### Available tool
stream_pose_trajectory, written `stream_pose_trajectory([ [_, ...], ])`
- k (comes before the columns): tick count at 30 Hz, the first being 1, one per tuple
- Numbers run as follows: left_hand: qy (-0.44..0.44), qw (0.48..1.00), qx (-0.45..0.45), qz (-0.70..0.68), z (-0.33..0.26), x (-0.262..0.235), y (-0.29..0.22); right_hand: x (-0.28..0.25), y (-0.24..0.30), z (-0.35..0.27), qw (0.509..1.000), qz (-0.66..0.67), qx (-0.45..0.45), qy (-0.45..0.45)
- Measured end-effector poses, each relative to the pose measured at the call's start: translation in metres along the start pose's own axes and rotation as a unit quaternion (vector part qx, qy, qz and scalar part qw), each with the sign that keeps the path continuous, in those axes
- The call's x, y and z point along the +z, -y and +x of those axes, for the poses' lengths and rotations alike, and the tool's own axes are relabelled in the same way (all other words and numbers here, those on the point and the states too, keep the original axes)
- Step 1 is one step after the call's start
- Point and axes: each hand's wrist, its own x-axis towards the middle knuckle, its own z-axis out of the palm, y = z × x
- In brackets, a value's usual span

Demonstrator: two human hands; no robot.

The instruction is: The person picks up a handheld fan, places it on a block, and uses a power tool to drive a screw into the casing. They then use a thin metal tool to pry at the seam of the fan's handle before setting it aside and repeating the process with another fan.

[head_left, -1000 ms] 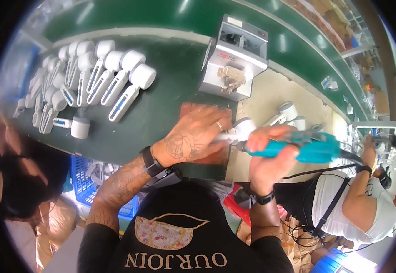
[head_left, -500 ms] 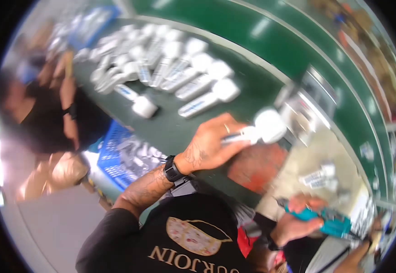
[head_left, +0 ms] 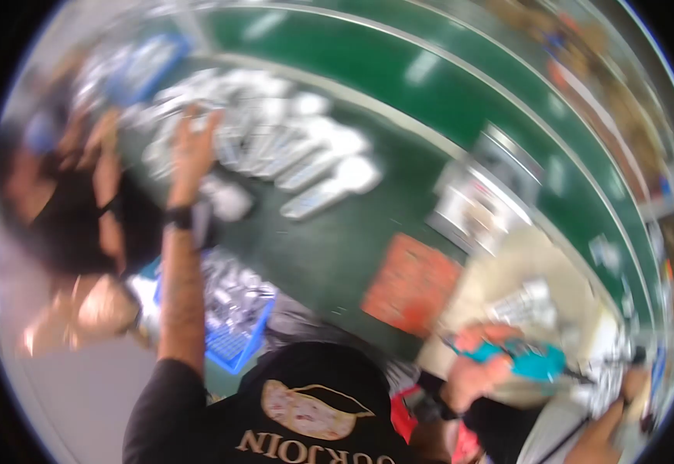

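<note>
Head view: crowding could make the splayed left hand [head_left: 195, 147] knock white devices [head_left: 314, 199] beside it; right hand [head_left: 480, 370] grips teal driver [head_left: 537, 361].

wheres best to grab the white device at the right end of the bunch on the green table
Probably by the slim handle of that white device, coming from the person's side: the handle points toward the near left, and its closest neighbour lies behind it, while the round head looks wider and bulkier to close around.
</note>
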Motion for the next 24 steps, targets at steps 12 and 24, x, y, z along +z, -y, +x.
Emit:
stream_pose_trajectory([
  [12, 0.103, 0.669, 0.269, -0.685, 0.059, -0.277, -0.428, -0.030, 0.025, -0.027, 0.996, 0.061, 0.057, 0.025],
  [24, 0.152, 0.669, 0.275, -0.673, 0.053, -0.269, -0.478, -0.061, 0.011, -0.026, 0.999, 0.029, 0.030, -0.021],
])
